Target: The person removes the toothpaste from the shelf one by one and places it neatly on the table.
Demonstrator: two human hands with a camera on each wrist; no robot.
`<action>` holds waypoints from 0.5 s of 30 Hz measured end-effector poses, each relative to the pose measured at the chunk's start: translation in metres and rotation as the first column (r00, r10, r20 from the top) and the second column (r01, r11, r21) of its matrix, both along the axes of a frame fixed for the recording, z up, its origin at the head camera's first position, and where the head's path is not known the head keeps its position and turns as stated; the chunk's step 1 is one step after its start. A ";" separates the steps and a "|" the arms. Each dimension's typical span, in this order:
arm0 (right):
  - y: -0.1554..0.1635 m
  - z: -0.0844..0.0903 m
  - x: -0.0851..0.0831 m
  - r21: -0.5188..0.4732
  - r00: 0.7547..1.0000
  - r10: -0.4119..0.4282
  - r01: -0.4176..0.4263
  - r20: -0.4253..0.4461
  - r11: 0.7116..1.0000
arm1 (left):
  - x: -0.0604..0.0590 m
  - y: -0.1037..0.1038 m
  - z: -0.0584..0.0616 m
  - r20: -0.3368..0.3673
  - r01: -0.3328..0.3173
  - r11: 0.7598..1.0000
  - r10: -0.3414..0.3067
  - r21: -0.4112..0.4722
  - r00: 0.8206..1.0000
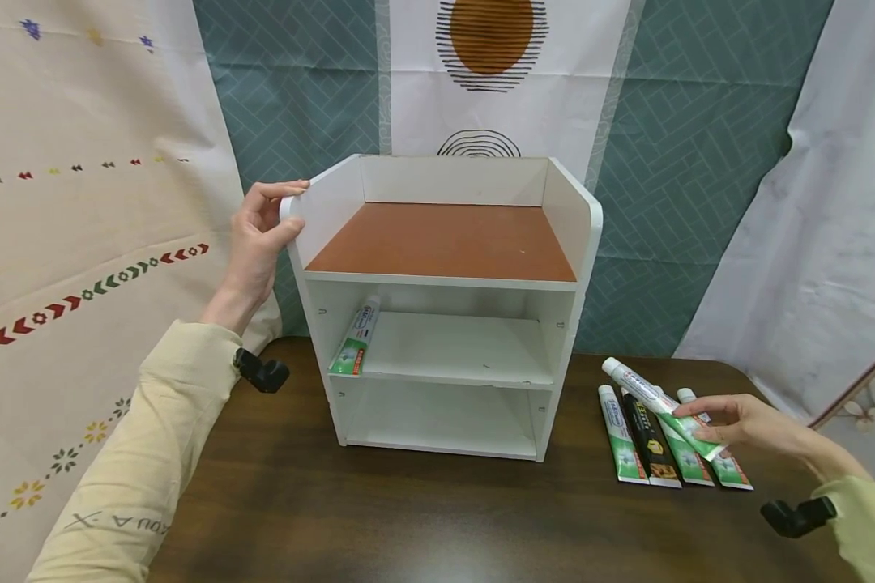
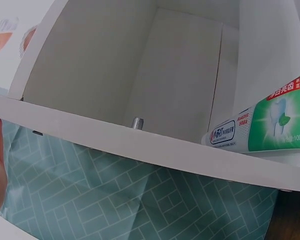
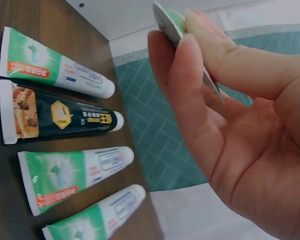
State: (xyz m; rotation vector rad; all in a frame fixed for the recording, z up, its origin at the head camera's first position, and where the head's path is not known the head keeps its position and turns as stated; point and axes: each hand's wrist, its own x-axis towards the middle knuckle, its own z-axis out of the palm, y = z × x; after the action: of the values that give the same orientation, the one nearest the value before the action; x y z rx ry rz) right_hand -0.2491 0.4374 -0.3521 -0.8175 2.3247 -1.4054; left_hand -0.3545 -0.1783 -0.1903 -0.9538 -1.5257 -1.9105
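dark wood table (image 1: 277, 510): white shelf unit (image 1: 445, 324), four toothpaste tubes (image 1: 652, 445) in row.

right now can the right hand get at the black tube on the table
Probably yes. The right hand hovers just above the black tube, which lies uncovered in the row on the table. But its fingers already pinch a green-and-white toothpaste tube, so it would have to free itself first.

Pale yellow long sleeves (image 1: 153, 421), faint lettering on the left forearm; black camera mounts (image 1: 262, 372) at both wrists.
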 end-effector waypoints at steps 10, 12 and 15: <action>0.008 -0.022 0.007 0.001 0.958 -0.280 0.280 0.054 0.960 | 0.001 0.000 0.000 -0.002 -0.002 1.000 0.002 -0.006 1.000; 0.012 -0.029 0.009 0.002 0.953 -0.299 0.299 0.039 0.954 | 0.001 0.000 -0.001 -0.002 -0.002 1.000 0.002 -0.010 1.000; 0.020 -0.036 0.010 -0.036 0.951 -0.303 0.305 0.054 0.952 | 0.001 0.001 -0.002 -0.008 0.003 1.000 -0.003 -0.008 1.000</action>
State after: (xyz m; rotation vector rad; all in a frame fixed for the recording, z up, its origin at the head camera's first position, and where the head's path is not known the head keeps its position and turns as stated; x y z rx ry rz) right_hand -0.2392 0.4573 -0.3885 -0.4411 2.4691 -1.5825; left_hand -0.3538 -0.1776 -0.1920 -0.9660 -1.5292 -1.9021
